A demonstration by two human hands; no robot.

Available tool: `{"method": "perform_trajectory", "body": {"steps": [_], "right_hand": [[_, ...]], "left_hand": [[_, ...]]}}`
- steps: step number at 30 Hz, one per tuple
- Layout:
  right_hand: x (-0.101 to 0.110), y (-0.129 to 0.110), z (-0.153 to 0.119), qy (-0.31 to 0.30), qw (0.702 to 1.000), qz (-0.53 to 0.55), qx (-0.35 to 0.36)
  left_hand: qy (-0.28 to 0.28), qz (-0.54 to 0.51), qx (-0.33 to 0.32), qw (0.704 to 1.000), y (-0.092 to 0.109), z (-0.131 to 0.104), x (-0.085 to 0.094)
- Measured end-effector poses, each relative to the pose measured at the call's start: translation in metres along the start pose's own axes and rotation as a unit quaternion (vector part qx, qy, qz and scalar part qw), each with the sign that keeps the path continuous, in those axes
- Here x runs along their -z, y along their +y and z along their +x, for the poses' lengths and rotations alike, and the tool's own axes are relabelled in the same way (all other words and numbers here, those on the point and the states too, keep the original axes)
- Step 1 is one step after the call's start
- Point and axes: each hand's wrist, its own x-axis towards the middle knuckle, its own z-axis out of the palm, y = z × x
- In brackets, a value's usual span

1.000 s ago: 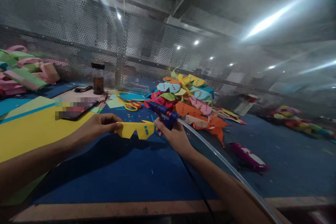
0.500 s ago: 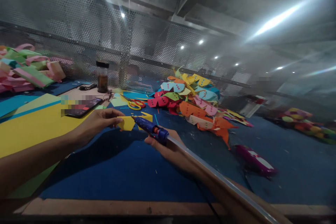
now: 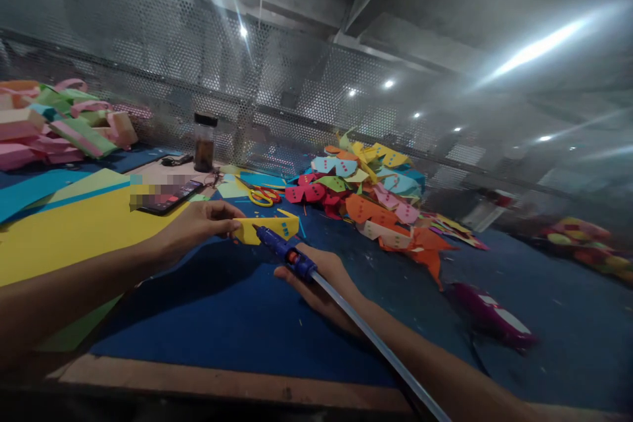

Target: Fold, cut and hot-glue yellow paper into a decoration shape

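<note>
Between its thumb and fingers, my left hand (image 3: pixel 210 227) pinches the left end of a yellow paper cutout (image 3: pixel 246 232), which bears small blue squares near its right end. My right hand (image 3: pixel 321 277) is closed around a blue glue gun (image 3: pixel 277 244). The gun's nozzle points up and left, at or just in front of the paper; whether it touches I cannot tell. A long clear glue stick (image 3: pixel 366 330) runs out of the gun's back towards the lower right. Yellow-handled scissors (image 3: pixel 262 196) lie behind the paper.
A pile of coloured paper cutouts (image 3: pixel 366 178) lies right of centre. A purple device (image 3: pixel 492 316) sits at the right. On the left are a phone (image 3: pixel 171 196), yellow sheets (image 3: pixel 93 224), a lidded jar (image 3: pixel 204 145) and folded paper pieces (image 3: pixel 74 122). A perforated metal screen (image 3: pixel 163 53) stands behind.
The view has shifted slightly, so most things sit further right. The yellow cutout has turned, showing its blue squares. The glue gun has tilted more steeply against the paper.
</note>
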Motion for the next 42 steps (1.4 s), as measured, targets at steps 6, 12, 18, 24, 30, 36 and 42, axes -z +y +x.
{"method": "perform_trajectory", "body": {"steps": [6, 12, 18, 24, 30, 36, 42], "right_hand": [[-0.001, 0.000, -0.001, 0.006, 0.999, -0.030, 0.010], [-0.005, 0.004, -0.001, 0.006, 0.999, -0.042, 0.013], [-0.006, 0.006, -0.003, 0.005, 0.999, -0.038, 0.019], [-0.006, 0.005, -0.003, -0.002, 0.999, -0.052, 0.015], [-0.008, 0.009, -0.004, 0.001, 0.998, -0.055, 0.031], [-0.008, 0.008, -0.003, -0.007, 0.997, -0.066, 0.028], [-0.007, 0.009, -0.003, -0.013, 0.997, -0.063, 0.035]], "left_hand": [[0.009, 0.008, -0.014, 1.000, -0.005, 0.003, 0.002], [0.000, 0.005, -0.026, 1.000, -0.006, 0.002, 0.004], [-0.004, 0.011, -0.025, 1.000, -0.005, 0.000, 0.002], [-0.014, 0.020, -0.029, 0.999, 0.000, -0.002, 0.000], [-0.019, 0.025, -0.032, 0.999, 0.002, -0.003, -0.001], [-0.025, 0.032, -0.036, 0.999, 0.004, -0.004, -0.001], [-0.026, 0.028, -0.028, 0.999, 0.003, -0.004, -0.002]]}}
